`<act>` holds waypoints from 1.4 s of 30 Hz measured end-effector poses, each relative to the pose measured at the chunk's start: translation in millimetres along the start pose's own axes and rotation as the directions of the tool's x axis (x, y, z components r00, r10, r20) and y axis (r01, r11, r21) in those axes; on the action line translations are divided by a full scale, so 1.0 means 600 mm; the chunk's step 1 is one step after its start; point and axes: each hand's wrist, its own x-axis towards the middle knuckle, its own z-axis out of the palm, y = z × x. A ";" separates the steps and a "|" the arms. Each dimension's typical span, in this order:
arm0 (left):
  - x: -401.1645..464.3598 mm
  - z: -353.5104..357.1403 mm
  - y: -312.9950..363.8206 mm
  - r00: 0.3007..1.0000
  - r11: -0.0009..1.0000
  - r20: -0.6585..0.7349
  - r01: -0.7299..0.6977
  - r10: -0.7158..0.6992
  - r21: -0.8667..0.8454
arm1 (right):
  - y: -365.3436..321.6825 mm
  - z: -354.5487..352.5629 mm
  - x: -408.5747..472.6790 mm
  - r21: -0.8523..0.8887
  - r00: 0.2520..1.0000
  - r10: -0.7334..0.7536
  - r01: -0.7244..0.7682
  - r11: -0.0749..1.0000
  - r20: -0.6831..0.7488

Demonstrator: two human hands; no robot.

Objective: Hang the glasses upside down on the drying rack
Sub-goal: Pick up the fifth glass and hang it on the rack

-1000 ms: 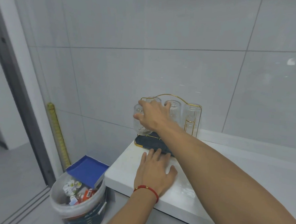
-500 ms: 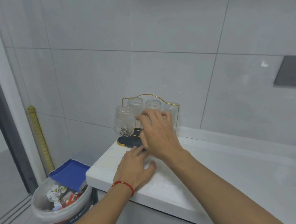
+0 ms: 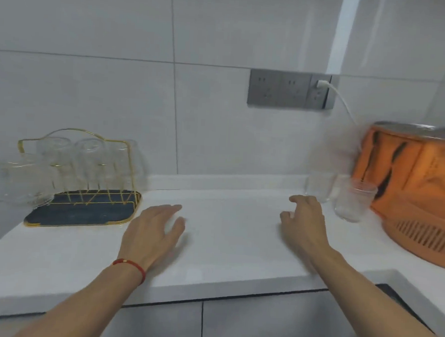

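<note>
A person is standing at a white countertop (image 3: pixel 225 245), both bare hands empty. The left hand (image 3: pixel 153 231), with a red cord at the wrist, is lying palm down, fingers loosely spread, just right of the gold wire drying rack (image 3: pixel 79 176). Blurred glasses are hanging upside down on the rack's pegs at far left. The right hand (image 3: pixel 303 224) is hovering with fingers relaxed and uncurled, reaching toward two upright glasses: a ribbed glass (image 3: pixel 353 201) just beyond its fingertips and a plain glass (image 3: pixel 318 186) behind, beside an orange appliance (image 3: pixel 416 194).
</note>
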 end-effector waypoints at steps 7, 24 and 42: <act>0.041 0.147 0.178 0.955 0.960 0.104 -0.278 0.278 -0.020 | 0.116 -0.035 0.036 0.096 0.901 0.378 -0.365 0.926 -0.212; 0.033 0.166 0.176 0.922 0.921 0.118 -0.343 0.368 -0.185 | 0.154 -0.027 0.097 0.248 0.870 0.386 -0.318 0.915 -0.308; -0.012 -0.009 0.096 0.982 0.517 0.046 0.138 -0.186 -0.845 | -0.126 0.032 -0.109 0.701 0.799 -0.487 0.119 0.703 0.353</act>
